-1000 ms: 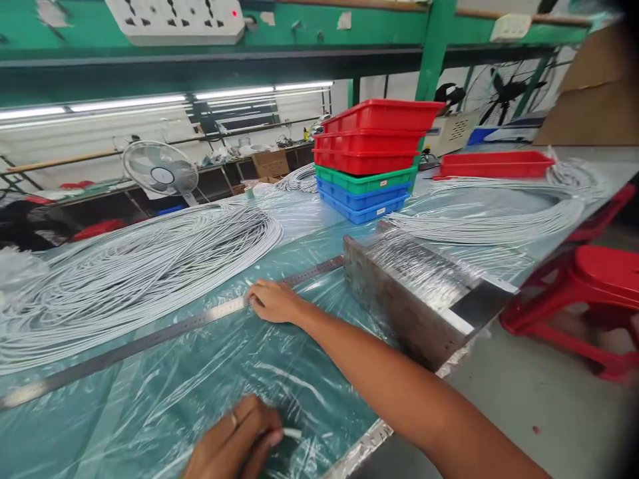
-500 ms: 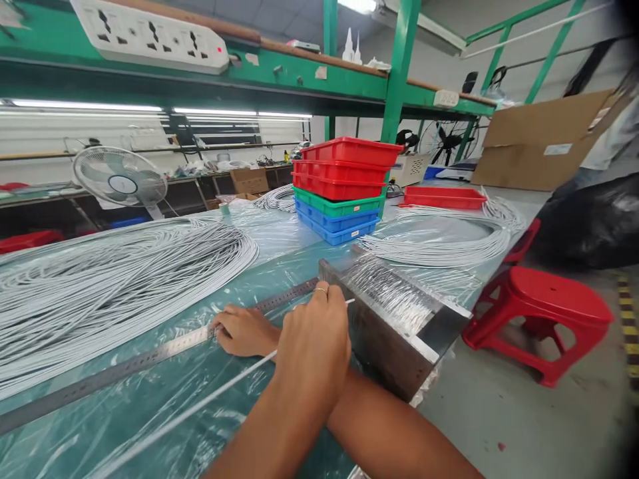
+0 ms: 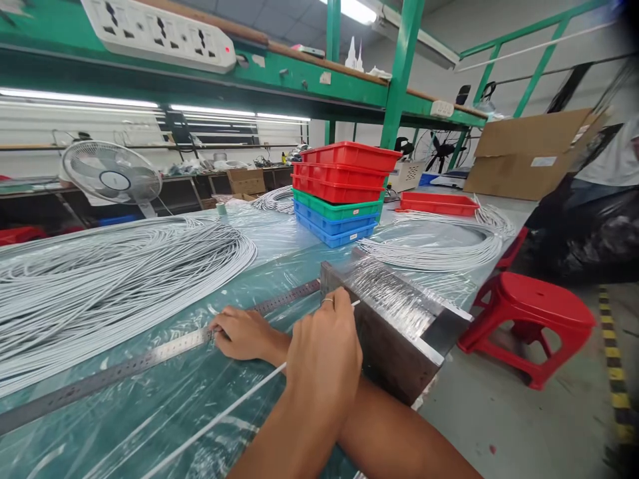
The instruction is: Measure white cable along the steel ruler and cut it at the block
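the counter (image 3: 279, 263), draped in clear plastic over green, filled the lower half of the view, and a great loop of white cables (image 3: 110, 279) sprawled across it toward nine o'clock. at one o'clock stood a stack of red, green and blue trays (image 3: 344, 193), with a smaller cable coil (image 3: 439, 249) just beyond it at two o'clock and a red stool (image 3: 534, 322) on the floor at three o'clock. a heavy metal block (image 3: 394, 326), wrapped in film, sat near the counter's edge just right of centre. a long steel ruler (image 3: 150, 356) ran from eight o'clock up to the block and met its near end. the arms were crossed: the left hand (image 3: 322, 362) lay over the right forearm at six o'clock, its fingers (image 3: 344, 303) pressed together and pinching a single white cable (image 3: 214, 416), whose tip poked out against the block's face while the rest trailed back toward seven o'clock above the plastic. the right hand (image 3: 242, 332) rested at the centre, fingers curled and pressing down on the ruler. a white power strip (image 3: 160, 33) hung on the green shelf at eleven o'clock.
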### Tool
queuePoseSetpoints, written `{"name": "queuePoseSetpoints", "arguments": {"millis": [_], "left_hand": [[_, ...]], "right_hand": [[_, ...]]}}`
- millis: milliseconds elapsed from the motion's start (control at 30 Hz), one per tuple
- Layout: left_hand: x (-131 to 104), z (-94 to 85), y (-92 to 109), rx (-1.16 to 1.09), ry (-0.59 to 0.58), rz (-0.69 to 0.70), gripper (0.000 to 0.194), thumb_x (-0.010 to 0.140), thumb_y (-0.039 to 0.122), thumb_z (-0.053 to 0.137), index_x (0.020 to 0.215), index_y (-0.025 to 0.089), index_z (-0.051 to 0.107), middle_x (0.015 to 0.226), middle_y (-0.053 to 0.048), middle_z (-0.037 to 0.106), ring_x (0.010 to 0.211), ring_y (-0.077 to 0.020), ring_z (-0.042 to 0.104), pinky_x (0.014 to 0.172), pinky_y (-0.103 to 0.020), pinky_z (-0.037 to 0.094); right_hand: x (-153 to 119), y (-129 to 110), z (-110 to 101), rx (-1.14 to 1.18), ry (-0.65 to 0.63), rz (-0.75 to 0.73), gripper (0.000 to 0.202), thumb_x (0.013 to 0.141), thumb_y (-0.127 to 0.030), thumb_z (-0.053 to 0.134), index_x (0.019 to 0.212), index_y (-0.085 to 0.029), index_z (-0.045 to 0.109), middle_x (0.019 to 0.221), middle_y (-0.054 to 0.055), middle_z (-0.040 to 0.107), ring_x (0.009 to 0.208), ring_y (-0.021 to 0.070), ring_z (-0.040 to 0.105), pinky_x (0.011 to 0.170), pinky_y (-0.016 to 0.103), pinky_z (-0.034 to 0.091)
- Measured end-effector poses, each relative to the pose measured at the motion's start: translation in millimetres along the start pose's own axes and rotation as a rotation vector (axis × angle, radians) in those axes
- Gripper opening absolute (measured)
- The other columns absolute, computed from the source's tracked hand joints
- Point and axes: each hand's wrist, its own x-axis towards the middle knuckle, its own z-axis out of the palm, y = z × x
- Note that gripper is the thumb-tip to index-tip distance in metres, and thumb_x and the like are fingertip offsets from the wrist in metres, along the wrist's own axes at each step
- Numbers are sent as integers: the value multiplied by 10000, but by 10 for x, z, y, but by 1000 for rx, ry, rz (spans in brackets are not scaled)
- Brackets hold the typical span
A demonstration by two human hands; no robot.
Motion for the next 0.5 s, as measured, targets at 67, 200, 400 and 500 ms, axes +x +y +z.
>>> {"name": "queuePoseSetpoints", "arguments": {"millis": [67,200,400,500], "left_hand": [[-9,11,-5,-20,13,4,248,936,12,566,1138,154,533,949,-42,562,839,-263,589,697,-309,501],[-15,18,-6,-20,41,-7,183,974,42,567,1113,158,542,957,-28,567,829,-262,591,694,-329,504],[-8,115,-31,2,136,19,136,1029,100,552,1138,181,549,988,-16,581,794,-240,600,646,-295,479],[8,251,-100,-8,295,67,235,983,52,602,1164,190,541,1004,-3,587,757,-228,604,565,-265,426]], "right_hand": [[-4,-17,-6,-12,4,5,211,898,-215,426,1047,-209,576,1126,35,564,908,174,568,753,293,467],[-4,-30,-5,-31,16,13,227,890,-219,422,1053,-208,580,1128,35,570,948,194,580,803,318,478],[-4,-70,-32,-107,6,57,232,869,-250,458,1054,-253,599,1137,-6,602,977,178,605,832,299,500],[25,-128,-74,-181,-37,70,255,884,-280,439,1084,-304,596,1158,-57,614,1086,110,573,847,218,493]]}}
